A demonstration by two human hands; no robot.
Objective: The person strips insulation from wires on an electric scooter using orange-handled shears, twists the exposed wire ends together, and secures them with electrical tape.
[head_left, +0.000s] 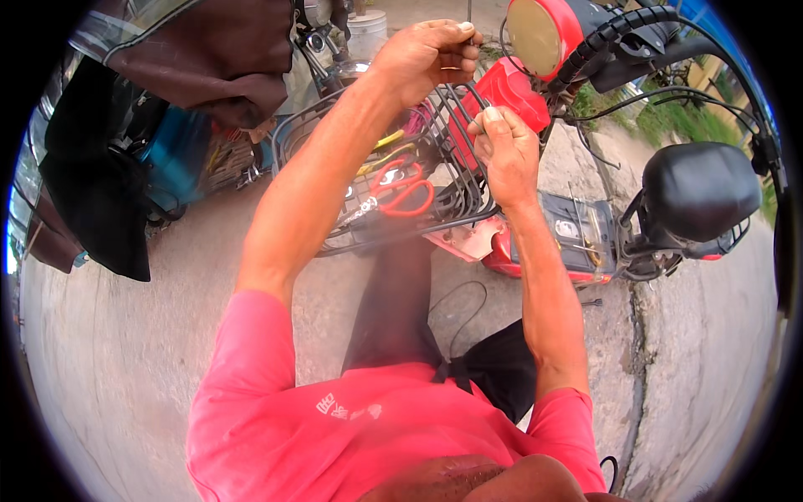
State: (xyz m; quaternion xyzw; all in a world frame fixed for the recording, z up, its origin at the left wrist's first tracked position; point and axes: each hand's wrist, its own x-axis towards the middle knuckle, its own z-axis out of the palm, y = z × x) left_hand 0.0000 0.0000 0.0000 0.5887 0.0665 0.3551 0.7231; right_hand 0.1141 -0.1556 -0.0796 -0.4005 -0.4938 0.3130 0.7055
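My left hand [429,60] is raised at the top middle, over the far side of a black wire basket [456,222]. Its thumb and fingers pinch a thin dark cable [470,12] that runs up out of view. Lower and to the right, my right hand [507,155] closes thumb against forefinger on a black cable [477,94] beside the basket's right edge. I cannot tell whether both hands hold one and the same cable. Inside the basket lie scissors with red handles [403,186] and a yellow-handled tool [390,139].
A red electric scooter stands ahead and right, with its round headlight [534,40], black seat [701,191] and footboard [577,238]. At the left is another vehicle with a brown cover [201,67]. A white bucket [366,35] stands behind. Concrete ground [150,351] lies around me.
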